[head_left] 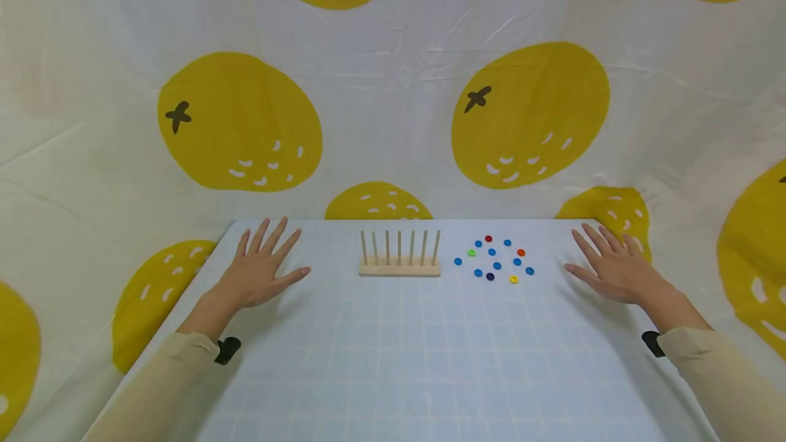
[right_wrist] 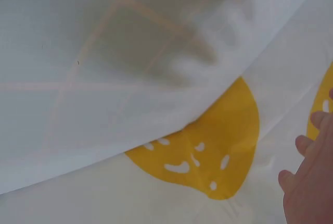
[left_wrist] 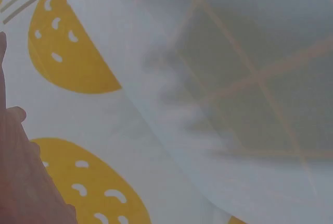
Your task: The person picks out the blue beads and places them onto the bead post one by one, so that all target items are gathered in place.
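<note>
Fingers spread and straight, my left hand (head_left: pixel 256 275) hovers over the left side of the table and holds nothing. On the right side my right hand (head_left: pixel 620 270) is also spread, with nothing in it. Between them stands a wooden peg rack (head_left: pixel 399 270), a flat base with a row of several upright pegs, all bare. To its right lie several small ring beads, scattered flat: mostly blue beads (head_left: pixel 492 252), plus a yellow bead (head_left: pixel 513 280), a green bead (head_left: pixel 471 252), a dark purple bead (head_left: pixel 490 277), a red bead (head_left: pixel 488 239) and an orange-red bead (head_left: pixel 520 252).
A pale cloth with a light grid covers the table (head_left: pixel 399 360). Behind it and at both sides hangs a white curtain (head_left: pixel 387 121) printed with large yellow fruit. The hands cast shadows on the cloth.
</note>
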`<state>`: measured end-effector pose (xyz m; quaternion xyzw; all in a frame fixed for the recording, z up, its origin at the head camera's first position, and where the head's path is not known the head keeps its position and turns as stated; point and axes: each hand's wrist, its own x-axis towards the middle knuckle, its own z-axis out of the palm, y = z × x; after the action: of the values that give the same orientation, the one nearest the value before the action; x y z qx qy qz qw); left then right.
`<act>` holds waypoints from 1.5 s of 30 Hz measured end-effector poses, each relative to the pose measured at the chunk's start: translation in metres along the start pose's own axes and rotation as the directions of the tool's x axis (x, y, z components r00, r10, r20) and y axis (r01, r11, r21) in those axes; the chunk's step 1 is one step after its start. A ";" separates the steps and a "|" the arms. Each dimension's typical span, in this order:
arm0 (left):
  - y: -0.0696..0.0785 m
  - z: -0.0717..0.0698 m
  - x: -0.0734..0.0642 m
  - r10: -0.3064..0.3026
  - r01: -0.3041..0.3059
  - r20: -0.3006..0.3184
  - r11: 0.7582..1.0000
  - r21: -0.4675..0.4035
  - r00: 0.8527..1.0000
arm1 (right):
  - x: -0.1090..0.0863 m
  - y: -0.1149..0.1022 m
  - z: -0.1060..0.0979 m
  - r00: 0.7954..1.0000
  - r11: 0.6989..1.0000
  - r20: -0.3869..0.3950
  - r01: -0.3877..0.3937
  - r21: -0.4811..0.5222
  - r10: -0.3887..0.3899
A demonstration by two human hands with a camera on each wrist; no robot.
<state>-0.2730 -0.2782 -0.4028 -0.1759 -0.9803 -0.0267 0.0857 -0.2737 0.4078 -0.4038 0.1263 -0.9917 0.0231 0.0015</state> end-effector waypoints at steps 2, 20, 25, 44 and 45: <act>0.002 0.001 0.001 0.004 -0.004 -0.005 1.000 -0.002 1.000 | -0.001 -0.003 0.001 1.000 1.000 -0.005 0.006 -0.002 -0.006; 0.018 0.017 0.023 0.051 -0.049 0.019 0.997 -0.059 0.999 | 0.005 -0.014 0.004 1.000 1.000 -0.015 0.016 0.010 -0.015; 0.024 0.020 0.027 0.068 -0.065 0.023 0.991 -0.114 0.997 | 0.007 -0.020 0.009 0.999 0.996 -0.046 0.022 0.090 -0.018; 0.043 0.036 0.046 0.064 -0.028 0.071 0.906 -0.422 0.995 | 0.016 -0.040 0.011 0.998 0.937 -0.038 -0.039 0.346 0.055; 0.044 0.038 0.048 0.063 -0.020 0.082 0.897 -0.442 0.995 | 0.017 -0.041 0.012 0.997 0.931 -0.034 -0.053 0.362 0.070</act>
<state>-0.3085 -0.2178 -0.4310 -0.2127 -0.9478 -0.2374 -0.0018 -0.2795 0.3638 -0.4136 0.0928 -0.9737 0.2079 0.0004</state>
